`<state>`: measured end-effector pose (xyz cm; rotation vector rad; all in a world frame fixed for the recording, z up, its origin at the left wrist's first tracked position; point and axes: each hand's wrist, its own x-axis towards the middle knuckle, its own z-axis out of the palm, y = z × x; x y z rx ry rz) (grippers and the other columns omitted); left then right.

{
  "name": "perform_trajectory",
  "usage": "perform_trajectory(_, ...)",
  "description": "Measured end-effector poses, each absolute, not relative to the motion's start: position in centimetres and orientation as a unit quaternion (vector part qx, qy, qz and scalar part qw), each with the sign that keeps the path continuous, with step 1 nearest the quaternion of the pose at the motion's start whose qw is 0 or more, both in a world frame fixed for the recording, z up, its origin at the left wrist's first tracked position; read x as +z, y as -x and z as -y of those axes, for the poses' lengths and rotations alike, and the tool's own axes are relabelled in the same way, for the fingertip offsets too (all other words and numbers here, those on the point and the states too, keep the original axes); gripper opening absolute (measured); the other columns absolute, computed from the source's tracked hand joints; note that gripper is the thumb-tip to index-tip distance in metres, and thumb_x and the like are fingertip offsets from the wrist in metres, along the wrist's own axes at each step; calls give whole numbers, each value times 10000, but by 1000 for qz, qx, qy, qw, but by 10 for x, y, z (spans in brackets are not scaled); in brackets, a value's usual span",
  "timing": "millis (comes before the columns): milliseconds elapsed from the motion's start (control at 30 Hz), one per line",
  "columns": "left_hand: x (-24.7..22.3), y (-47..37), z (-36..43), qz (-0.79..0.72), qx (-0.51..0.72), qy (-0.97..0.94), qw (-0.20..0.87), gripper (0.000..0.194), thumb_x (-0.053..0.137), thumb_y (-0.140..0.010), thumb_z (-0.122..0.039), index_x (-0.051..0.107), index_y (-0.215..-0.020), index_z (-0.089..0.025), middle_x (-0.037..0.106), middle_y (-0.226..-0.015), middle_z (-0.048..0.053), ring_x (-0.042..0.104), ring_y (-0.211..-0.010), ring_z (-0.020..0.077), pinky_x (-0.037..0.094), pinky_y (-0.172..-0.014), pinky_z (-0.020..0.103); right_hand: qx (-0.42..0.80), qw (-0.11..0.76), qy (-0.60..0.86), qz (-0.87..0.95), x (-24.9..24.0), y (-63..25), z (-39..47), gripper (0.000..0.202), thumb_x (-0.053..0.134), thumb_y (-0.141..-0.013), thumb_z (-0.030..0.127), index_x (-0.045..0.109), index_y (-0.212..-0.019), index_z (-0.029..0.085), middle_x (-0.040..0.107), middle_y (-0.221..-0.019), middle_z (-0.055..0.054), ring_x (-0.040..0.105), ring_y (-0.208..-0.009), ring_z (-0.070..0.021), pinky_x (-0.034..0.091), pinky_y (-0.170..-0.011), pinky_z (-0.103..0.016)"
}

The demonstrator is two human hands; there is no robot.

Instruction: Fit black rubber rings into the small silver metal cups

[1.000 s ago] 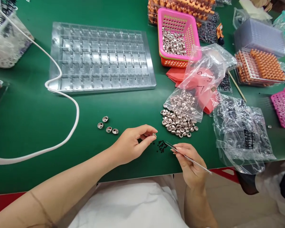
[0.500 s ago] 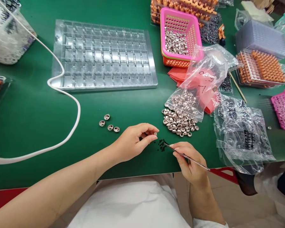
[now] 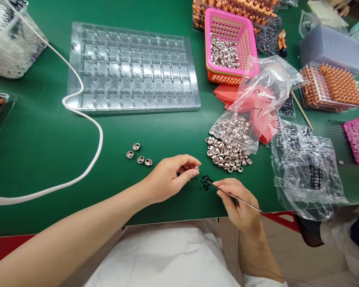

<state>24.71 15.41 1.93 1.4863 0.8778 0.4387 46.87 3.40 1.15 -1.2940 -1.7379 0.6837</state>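
Between thumb and fingertips, my left hand (image 3: 169, 177) pinches a small silver metal piece (image 3: 197, 168). My right hand (image 3: 237, 201) grips thin metal tweezers (image 3: 239, 198), whose tips touch a little pile of tiny black parts (image 3: 205, 183) on the green table. Behind the pile lies a heap of silver cup-shaped pieces (image 3: 227, 155), partly under a clear plastic bag (image 3: 260, 91). Several like pieces (image 3: 140, 160) lie apart, left of my left hand.
A clear compartment tray (image 3: 134, 67) lies at the back, with a white cord (image 3: 100, 137) to its left. Nested baskets (image 3: 251, 44) hold more silver pieces. Crumpled plastic bags (image 3: 308, 171) and orange parts (image 3: 341, 85) are on the right.
The view has shifted slightly. The tweezer tips have moved a little lower into the black parts; my left hand keeps its pinch.
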Motion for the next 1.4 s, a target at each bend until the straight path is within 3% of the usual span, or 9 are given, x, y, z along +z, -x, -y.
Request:
perform_trajectory(1000,22,-245,-158,-379,177,-591,690,225,641,-914,-349,684,-1042,-170,729,-950,65,696,-829,180,595,-724,278,254,432,537,679,11,-467,-33,376,609,-882,16,584,-1179,245,729,-1035,-62,717,-961,-212,615,-757,-364)
perform_trajectory(1233,24,-244,-160,-352,194,-520,753,248,659,-906,-319,684,-1089,-154,732,-992,80,668,-799,150,583,-717,263,252,506,570,596,8,-459,-26,318,616,-886,28,616,-1122,243,723,-1027,-67,717,-937,-216,645,-702,-361)
perform_trajectory(1400,25,-244,-159,-343,181,-509,769,257,679,-886,-325,702,-1074,-150,740,-934,75,666,-769,148,587,-733,281,193,590,586,521,12,-442,-31,234,605,-915,83,606,-1077,252,702,-907,-37,721,-872,-211,645,-634,-352)
